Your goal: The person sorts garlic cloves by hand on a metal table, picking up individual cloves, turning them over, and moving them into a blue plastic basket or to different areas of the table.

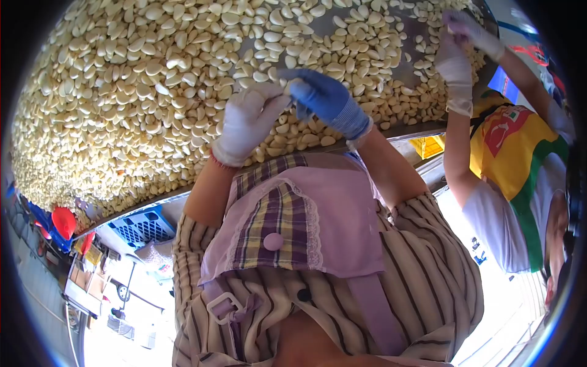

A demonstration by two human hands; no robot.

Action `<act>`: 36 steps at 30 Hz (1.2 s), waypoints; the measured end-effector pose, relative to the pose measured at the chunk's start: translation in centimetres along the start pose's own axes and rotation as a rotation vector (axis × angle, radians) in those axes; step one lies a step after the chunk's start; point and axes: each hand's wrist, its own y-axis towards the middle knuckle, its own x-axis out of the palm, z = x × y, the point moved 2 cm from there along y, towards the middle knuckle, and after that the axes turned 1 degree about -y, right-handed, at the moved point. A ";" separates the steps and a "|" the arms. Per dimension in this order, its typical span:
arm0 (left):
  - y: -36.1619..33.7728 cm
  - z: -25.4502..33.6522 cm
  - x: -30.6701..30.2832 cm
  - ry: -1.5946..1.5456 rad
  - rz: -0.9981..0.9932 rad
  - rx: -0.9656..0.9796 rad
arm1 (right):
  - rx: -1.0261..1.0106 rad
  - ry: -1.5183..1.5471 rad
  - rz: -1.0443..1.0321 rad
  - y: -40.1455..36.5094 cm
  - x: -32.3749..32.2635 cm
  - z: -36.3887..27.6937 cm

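Peeled garlic cloves lie in a thick layer over the metal table. Above the near part of the pile, my left hand in a white glove is closed, thumb and fingers pinched at a garlic clove. My right hand, in a blue glove with a knitted cuff, meets it from the right. Its fingertips are bent in on the same small pale clove, which is mostly covered by the fingers.
A co-worker's white-gloved hand works over cloves at the far right, beside a yellow and green apron. The metal table edge runs before my body. A blue crate and a yellow crate sit below it.
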 end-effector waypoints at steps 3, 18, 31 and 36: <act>-1.1 0.7 -1.0 0.120 -0.028 0.013 | 0.009 0.046 -0.104 0.2 1.4 0.5; -20.1 2.8 -16.3 1.111 -0.559 -0.597 | -0.410 -1.063 0.273 12.1 -1.3 -2.8; 3.5 -4.1 -0.7 -0.464 0.187 -0.902 | -0.122 -1.468 0.055 14.4 1.6 -1.7; 3.4 -3.7 0.3 -0.497 0.196 -0.928 | -0.080 -0.943 0.109 11.5 0.8 0.1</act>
